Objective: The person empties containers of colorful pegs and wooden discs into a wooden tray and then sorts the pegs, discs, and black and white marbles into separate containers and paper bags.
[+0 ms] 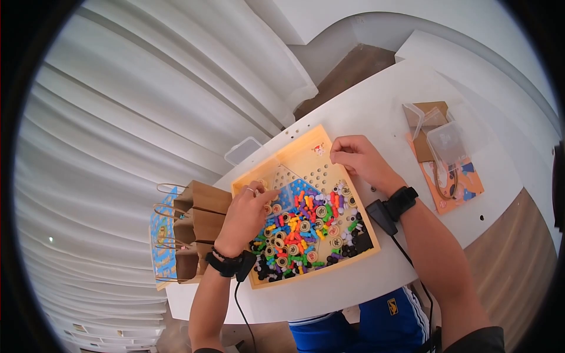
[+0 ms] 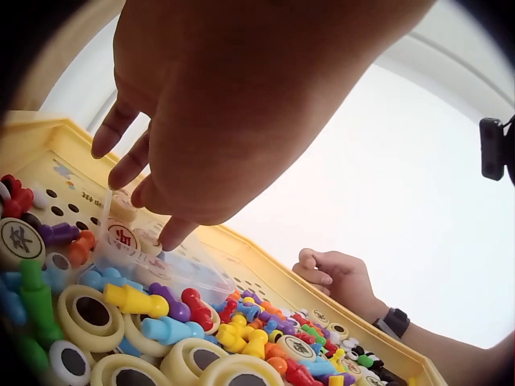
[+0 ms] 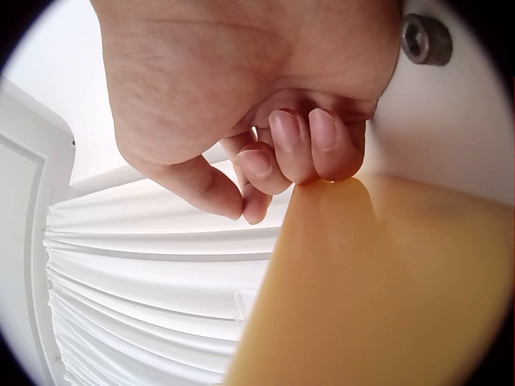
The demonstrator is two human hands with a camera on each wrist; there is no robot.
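Note:
My left hand (image 1: 244, 215) reaches down over a clear plastic box (image 2: 217, 281) inside the wooden tray (image 1: 371, 254). Its fingers point into the box, fingertips right at a few round chess pieces (image 2: 123, 237) bearing red characters. Loose pieces crowd the tray around the box: coloured pegs (image 2: 133, 299) and cream discs with dark centres (image 2: 90, 312). Across the tray, my right hand (image 1: 365, 159) is at the rim with its fingers loosely curled and nothing between them. In the right wrist view its knuckles rest against the tray's edge (image 3: 322, 265).
Brown paper bags (image 1: 200, 212) stand left of the tray beside a blue printed box (image 1: 163, 235). Behind the tray lies a clear lid (image 1: 243, 150). On the white table's right are clear containers (image 1: 450, 144) and an orange printed sheet (image 1: 468, 182). Cables hang from both wrists.

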